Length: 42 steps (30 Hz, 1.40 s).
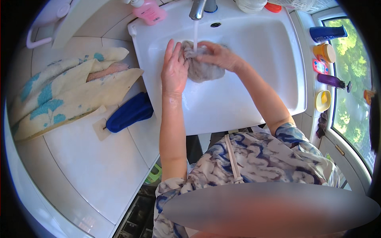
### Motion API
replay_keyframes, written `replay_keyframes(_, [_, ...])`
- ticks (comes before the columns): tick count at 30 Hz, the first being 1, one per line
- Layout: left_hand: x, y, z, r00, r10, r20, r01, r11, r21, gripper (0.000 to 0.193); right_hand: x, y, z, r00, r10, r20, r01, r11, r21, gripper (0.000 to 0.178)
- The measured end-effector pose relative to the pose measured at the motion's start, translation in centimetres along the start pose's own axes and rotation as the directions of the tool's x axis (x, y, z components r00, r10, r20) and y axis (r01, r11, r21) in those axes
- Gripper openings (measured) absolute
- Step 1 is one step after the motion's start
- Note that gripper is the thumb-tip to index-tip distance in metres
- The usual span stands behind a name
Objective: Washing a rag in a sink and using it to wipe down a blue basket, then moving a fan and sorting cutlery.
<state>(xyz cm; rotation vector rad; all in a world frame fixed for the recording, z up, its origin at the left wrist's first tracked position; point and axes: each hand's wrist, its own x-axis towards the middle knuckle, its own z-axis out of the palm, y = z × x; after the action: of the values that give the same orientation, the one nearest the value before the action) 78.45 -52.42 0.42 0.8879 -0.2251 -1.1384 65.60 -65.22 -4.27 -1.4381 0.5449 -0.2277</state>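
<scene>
A bunched, wet grey cloth (204,71) is between my two hands in the white sink (262,91), under a stream of water from the chrome tap (197,11). On its left side, my left hand (174,73) has some fingers stretched up while others grip the cloth's edge. Curled over the top right of the cloth, my right hand (220,57) grips it with bent fingers. Part of the cloth hangs below the hands, and its underside is hidden. Both forearms are bare and the left wrist looks wet.
A pink soap bottle (150,12) stands at the sink's back left corner. Left of the sink hang a cream and teal towel (75,91) and a dark blue cloth (131,113). Several bottles and tubs, including a yellow dish (323,100), line the windowsill at right.
</scene>
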Motion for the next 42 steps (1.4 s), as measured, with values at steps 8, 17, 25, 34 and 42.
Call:
replay_keyframes(8, [-1.6,-5.1,1.8,0.811,-0.345,-0.472,0.329,0.937,-0.119,0.069,0.7,-1.1,2.0,0.896,0.407,-0.177,-0.12,0.605,0.787,0.031])
replay_keyframes(17, [0.2,-8.4,-0.4,0.911,-0.256,-0.324,0.164,0.945,-0.284,0.036,1.1,-1.3,4.9,0.904,0.032,-0.427,-0.298,0.763,-0.574,0.034])
replay_keyframes(25, [-0.2,-4.6,-0.2,0.981,-0.026,-0.193,0.006,0.995,-0.103,0.044,-0.6,2.9,3.5,0.955,0.071,-0.287,-0.04,0.993,0.112,0.053])
replay_keyframes(34, [-3.0,-4.3,0.2,0.929,0.094,-0.359,-0.092,0.995,0.023,0.047,-7.3,-6.6,9.0,0.998,-0.057,0.028,0.063,0.79,-0.61,0.04])
replay_keyframes(42, [-2.3,-5.7,-1.6,0.951,-0.135,-0.277,0.15,0.988,0.034,0.05,2.5,2.9,0.2,0.899,-0.312,-0.308,-0.044,0.634,-0.772,0.031])
